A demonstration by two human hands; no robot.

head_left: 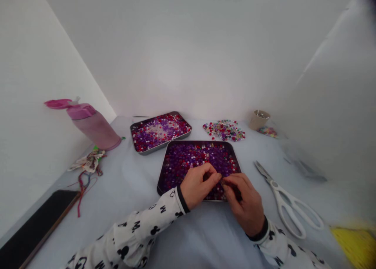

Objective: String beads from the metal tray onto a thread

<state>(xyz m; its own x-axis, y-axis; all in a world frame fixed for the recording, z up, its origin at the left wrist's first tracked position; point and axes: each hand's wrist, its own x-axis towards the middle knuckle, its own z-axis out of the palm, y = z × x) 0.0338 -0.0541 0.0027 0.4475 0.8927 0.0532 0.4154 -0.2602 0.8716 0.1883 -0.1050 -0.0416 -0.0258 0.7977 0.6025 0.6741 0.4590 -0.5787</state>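
My left hand (200,183) is above the front right part of a metal tray (161,183) filled with purple, red and clear beads (188,155). Its thumb and forefinger are pinched together. Close beside it, fingertips almost meeting, my right hand (246,200) also pinches over the tray's right edge. Whatever sits between the fingers is too small to make out. A second tray (142,151) of similar beads stands behind and to the left. A loose heap of mixed beads (225,130) lies on the cloth behind the near tray.
White-handled scissors (289,200) lie at right, near a yellow item (355,245). A beige cup (258,120) stands at the back right. On the left are a pink bottle (96,128), coloured threads (82,183), a crumpled wrapper (88,161) and a dark phone (38,226). White walls enclose the table.
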